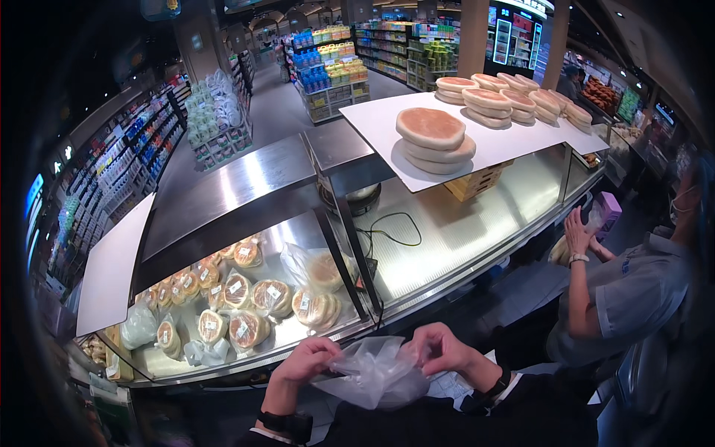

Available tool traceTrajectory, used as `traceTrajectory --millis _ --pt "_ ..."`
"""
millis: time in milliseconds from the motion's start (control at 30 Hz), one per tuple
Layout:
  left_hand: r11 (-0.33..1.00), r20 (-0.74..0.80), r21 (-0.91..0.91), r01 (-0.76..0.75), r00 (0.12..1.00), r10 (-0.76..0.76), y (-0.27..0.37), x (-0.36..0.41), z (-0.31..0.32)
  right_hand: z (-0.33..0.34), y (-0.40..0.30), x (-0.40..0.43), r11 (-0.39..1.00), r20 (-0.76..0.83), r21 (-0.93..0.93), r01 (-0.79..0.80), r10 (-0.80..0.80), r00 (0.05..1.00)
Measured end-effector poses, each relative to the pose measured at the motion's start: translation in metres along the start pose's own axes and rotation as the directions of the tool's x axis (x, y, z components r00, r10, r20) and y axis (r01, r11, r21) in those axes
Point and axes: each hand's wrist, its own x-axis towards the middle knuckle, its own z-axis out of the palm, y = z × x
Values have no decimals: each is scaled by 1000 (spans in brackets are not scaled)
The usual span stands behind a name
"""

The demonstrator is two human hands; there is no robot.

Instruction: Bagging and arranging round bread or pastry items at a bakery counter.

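Between my two hands, close to my body, is a thin clear plastic bag (pixel 382 371). My left hand (pixel 309 357) pinches its left edge, and my right hand (pixel 441 349) grips the opposite side with curled fingers. Nothing can be made out inside the bag, which looks loose and crumpled. Just beyond my hands runs the front edge of a lit glass and steel display case (pixel 413 302). Bagged round flatbreads with labels (pixel 272 299) fill its left section. A stack of bare flatbreads (pixel 433 139) stands on a white board (pixel 385 120) atop the case.
More flatbread stacks (pixel 491 103) line the board's far right. A black cable (pixel 399 243) lies in the right section, near a yellow crate (pixel 480 181). At right a co-worker (pixel 620 302) handles a bag beside a purple box (pixel 609 212). Another white board (pixel 114 268) tilts at left.
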Motion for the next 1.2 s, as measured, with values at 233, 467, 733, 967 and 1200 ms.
traceTrajectory --millis 233,467,733,967,1200 --pt "976 207 -97 -196 955 213 -16 -1 34 -10 62 36 909 -293 -387 -154 37 955" --pt "817 57 -535 215 974 -219 4 7 35 -19 108 14 950 -730 -185 -252 39 682" --pt "963 -66 259 -76 993 96 -64 36 12 -18 115 0 934 -879 357 3 335 339" --pt "745 -694 649 154 520 498 -113 83 -31 35 77 9 780 -107 -433 -452 453 885" --pt "588 -437 565 578 815 -381 -78 61 -37 13 84 9 498 -670 -681 -538 -126 732"
